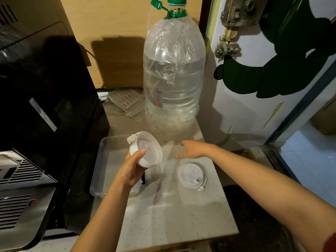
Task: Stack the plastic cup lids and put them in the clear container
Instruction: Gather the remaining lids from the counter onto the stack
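Note:
My left hand (131, 169) grips a stack of white plastic cup lids (147, 149), tilted with the hollow underside toward me, above the right part of the clear container (101, 151). The shallow container lies on the counter at the left, and my hand and wrist cover part of it. One more white lid (191, 174) lies flat on the counter to the right. My right hand (192, 149) hovers just behind that lid, fingers spread, holding nothing.
A large clear water bottle (173, 79) with a green cap stands right behind the container and lids. Dark appliances (45, 106) fill the left side. A white door (254, 88) stands at the right. The speckled counter (172, 215) ends at the front and right edges.

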Available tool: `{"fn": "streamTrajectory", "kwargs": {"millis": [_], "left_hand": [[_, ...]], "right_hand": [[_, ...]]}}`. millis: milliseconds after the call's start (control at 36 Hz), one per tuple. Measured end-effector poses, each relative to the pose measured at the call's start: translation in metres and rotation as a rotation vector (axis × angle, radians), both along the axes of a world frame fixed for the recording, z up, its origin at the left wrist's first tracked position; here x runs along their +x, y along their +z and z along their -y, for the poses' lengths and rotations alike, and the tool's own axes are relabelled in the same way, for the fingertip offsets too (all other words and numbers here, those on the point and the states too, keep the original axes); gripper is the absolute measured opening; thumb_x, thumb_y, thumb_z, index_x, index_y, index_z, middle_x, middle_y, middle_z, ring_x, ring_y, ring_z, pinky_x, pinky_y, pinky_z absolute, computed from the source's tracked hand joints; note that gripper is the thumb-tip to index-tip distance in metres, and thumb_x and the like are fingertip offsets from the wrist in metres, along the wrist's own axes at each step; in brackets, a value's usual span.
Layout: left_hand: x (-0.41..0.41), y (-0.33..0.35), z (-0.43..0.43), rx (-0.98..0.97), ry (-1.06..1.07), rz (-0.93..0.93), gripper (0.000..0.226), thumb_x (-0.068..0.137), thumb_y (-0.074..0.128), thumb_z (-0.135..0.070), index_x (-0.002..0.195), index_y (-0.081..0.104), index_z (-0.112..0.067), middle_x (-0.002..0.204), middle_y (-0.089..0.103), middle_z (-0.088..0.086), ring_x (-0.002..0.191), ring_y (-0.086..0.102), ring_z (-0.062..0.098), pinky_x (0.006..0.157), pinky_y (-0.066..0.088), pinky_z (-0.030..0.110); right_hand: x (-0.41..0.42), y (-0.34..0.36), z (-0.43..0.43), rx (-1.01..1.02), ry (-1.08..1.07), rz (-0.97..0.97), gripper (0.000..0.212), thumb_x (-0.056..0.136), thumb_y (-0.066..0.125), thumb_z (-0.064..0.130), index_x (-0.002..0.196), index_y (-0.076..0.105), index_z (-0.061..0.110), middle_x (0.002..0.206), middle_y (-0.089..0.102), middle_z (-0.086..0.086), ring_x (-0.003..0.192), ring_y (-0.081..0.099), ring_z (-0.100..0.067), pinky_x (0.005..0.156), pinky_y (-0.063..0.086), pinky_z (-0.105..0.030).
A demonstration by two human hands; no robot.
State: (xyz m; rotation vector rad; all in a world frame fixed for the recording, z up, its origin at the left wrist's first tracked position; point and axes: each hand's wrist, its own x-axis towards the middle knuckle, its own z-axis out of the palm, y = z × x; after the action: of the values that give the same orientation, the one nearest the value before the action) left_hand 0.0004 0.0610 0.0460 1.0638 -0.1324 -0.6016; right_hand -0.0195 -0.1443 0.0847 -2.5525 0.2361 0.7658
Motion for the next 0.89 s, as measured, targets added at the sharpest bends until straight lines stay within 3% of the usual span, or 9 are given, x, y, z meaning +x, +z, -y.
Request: {"fn": "streamTrajectory", "kwargs": {"millis": [139,222,306,389,528,639,722,833,889], "left_hand": [[0.000,0.001,-0.001,0.008,-0.021,0.015,0.080,0.029,0.081,-0.035,0.103,0.050,-0.028,0.097,0.055,0.001,0.087,0.053,0.016,0.056,0.055,0.021],[0.000,0.001,-0.003,0.016,-0.030,0.025,0.081,0.028,0.081,-0.035,0.102,0.050,-0.028,0.097,0.054,0.001,0.087,0.053,0.016,0.058,0.055,0.021],[0.001,0.001,-0.004,0.026,-0.034,0.024,0.093,0.019,0.086,-0.044,0.103,0.051,-0.028,0.098,0.055,0.001,0.088,0.054,0.016,0.059,0.055,0.022],[0.000,0.001,-0.005,0.032,-0.039,0.011,0.084,0.026,0.083,-0.036,0.103,0.050,-0.029,0.098,0.053,0.002,0.088,0.052,0.017,0.059,0.055,0.023],[-0.001,0.001,-0.005,0.046,-0.046,0.016,0.101,0.016,0.087,-0.050,0.107,0.048,-0.028,0.101,0.052,0.003,0.090,0.052,0.018,0.057,0.055,0.023],[0.002,-0.002,-0.005,0.049,-0.041,0.004,0.078,0.034,0.078,-0.035,0.106,0.048,-0.031,0.103,0.051,0.003,0.092,0.051,0.017,0.061,0.055,0.024],[0.004,-0.003,-0.003,0.041,-0.038,-0.018,0.065,0.041,0.067,-0.034,0.104,0.048,-0.032,0.103,0.051,0.003,0.092,0.051,0.017,0.064,0.054,0.026],[0.007,-0.006,-0.001,0.060,-0.043,-0.006,0.095,0.019,0.086,-0.045,0.105,0.049,-0.030,0.102,0.052,0.002,0.093,0.052,0.018,0.069,0.052,0.030],[0.008,-0.006,0.000,0.053,-0.035,-0.013,0.088,0.025,0.084,-0.040,0.105,0.049,-0.030,0.102,0.052,0.002,0.092,0.052,0.017,0.067,0.053,0.029]], "right_hand": [[-0.006,-0.044,-0.001,-0.233,-0.048,-0.193,0.101,0.077,0.049,0.070,0.148,0.011,0.009,0.155,0.026,-0.012,0.135,0.037,-0.031,0.106,0.037,-0.038],[-0.005,-0.060,-0.006,-0.285,-0.064,-0.206,0.103,0.070,0.054,0.074,0.145,0.020,0.011,0.148,0.038,-0.011,0.128,0.045,-0.032,0.101,0.043,-0.041],[-0.005,-0.068,-0.010,-0.306,-0.065,-0.196,0.104,0.064,0.062,0.072,0.141,0.026,0.012,0.140,0.045,-0.011,0.122,0.050,-0.033,0.096,0.047,-0.042],[-0.002,-0.075,-0.013,-0.340,-0.079,-0.210,0.105,0.059,0.068,0.069,0.139,0.027,0.013,0.135,0.048,-0.011,0.119,0.052,-0.035,0.095,0.049,-0.046],[0.000,-0.079,-0.017,-0.334,-0.104,-0.204,0.093,0.064,0.074,0.054,0.135,0.030,0.012,0.129,0.052,-0.010,0.115,0.055,-0.032,0.091,0.051,-0.039],[-0.001,-0.084,-0.016,-0.312,-0.121,-0.187,0.087,0.067,0.072,0.048,0.134,0.031,0.012,0.124,0.051,-0.010,0.111,0.055,-0.030,0.082,0.051,-0.036],[0.001,-0.084,-0.013,-0.277,-0.123,-0.171,0.086,0.066,0.071,0.047,0.136,0.030,0.016,0.125,0.046,-0.010,0.110,0.054,-0.032,0.082,0.052,-0.037],[0.006,-0.076,-0.007,-0.198,-0.126,-0.144,0.084,0.070,0.067,0.046,0.139,0.030,0.018,0.138,0.033,-0.013,0.118,0.048,-0.035,0.079,0.048,-0.036],[0.010,-0.068,-0.004,-0.152,-0.129,-0.115,0.079,0.072,0.065,0.046,0.139,0.032,0.018,0.141,0.028,-0.014,0.117,0.048,-0.035,0.081,0.047,-0.035]]}}
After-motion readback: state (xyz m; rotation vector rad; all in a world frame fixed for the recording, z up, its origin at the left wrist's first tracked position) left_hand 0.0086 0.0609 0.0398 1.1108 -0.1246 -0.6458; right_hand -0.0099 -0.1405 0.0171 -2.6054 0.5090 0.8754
